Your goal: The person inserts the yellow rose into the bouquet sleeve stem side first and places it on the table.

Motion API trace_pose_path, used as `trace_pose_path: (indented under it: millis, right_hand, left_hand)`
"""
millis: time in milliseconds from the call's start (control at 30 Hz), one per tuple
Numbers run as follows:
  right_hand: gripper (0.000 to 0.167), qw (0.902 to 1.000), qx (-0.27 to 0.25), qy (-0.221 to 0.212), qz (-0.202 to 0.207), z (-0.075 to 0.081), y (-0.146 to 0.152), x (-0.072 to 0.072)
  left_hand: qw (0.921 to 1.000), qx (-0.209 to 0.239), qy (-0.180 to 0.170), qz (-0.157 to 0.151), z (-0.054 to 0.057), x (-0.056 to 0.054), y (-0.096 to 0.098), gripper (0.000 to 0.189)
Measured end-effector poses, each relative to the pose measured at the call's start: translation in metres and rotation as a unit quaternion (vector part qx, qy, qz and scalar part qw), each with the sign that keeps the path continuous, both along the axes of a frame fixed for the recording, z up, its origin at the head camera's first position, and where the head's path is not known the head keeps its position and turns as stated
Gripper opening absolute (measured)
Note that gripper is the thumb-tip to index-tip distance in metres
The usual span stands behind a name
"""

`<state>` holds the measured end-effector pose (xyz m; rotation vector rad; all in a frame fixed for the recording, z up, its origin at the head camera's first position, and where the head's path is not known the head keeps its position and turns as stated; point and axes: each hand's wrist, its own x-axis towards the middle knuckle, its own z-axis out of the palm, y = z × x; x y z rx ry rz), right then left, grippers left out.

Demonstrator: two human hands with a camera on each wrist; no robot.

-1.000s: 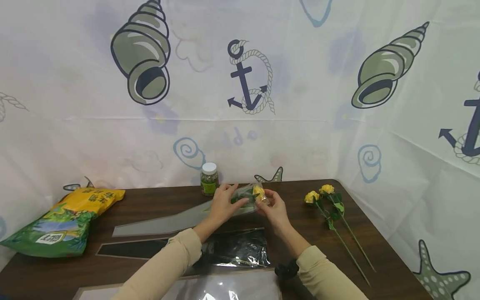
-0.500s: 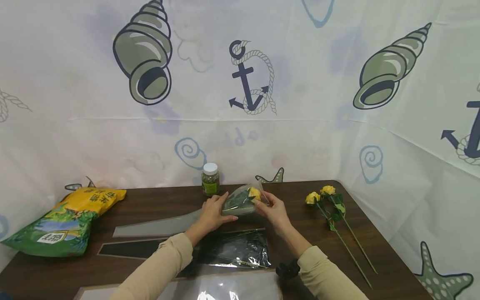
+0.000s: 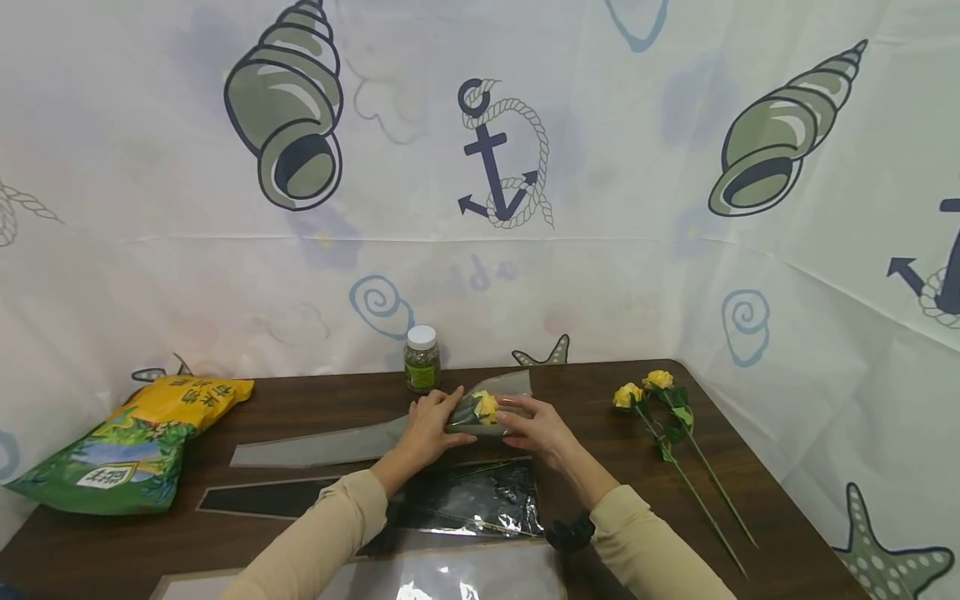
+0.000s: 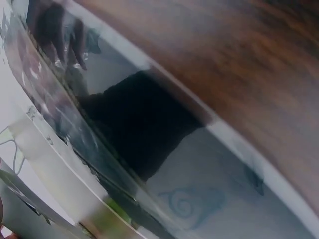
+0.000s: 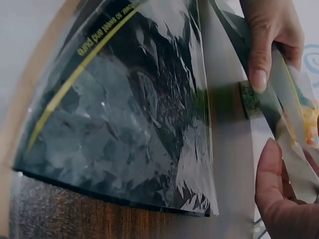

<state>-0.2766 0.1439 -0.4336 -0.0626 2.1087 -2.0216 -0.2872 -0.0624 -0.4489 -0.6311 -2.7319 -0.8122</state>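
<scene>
In the head view, my left hand grips a translucent grey flower sleeve, thumb in front and fingers behind. Inside its wide end lies a yellow rose, with green leaves beside it. My right hand is at the mouth of the sleeve, its fingers around the film beside the bloom. In the right wrist view, the left hand presses its thumb on the sleeve, and the right hand has the sleeve's edge among its fingers. The left wrist view shows mostly shiny film; the hand is nearly hidden.
Two yellow roses lie on the right of the table. A black sleeve and a pale sleeve lie nearer. A white-capped jar stands behind; a green-and-yellow bag lies left.
The rose has shifted left, deeper into the sleeve. My left hand has slid left and down along the film. The right hand has moved slightly left, its fingers spreading near the bloom.
</scene>
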Motion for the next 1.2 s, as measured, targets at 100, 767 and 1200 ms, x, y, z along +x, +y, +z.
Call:
trace_pose_path:
  millis: [100, 767, 1200]
  right_hand:
    - [0.044, 1.0, -0.002, -0.007, 0.005, -0.001, -0.001, -0.002]
    - [0.011, 0.9898, -0.07, 0.001, -0.124, -0.016, -0.003, -0.006]
    - [0.011, 0.9932, -0.044, 0.006, -0.108, -0.014, -0.001, 0.0]
  left_hand:
    - [1.0, -0.006, -0.001, 0.003, -0.001, -0.002, -0.004, 0.082]
    - [0.9973, -0.066, -0.027, 0.012, -0.01, -0.014, -0.03, 0.077]
    - [0.9912, -0.126, -0.03, 0.03, -0.009, -0.012, -0.029, 0.057]
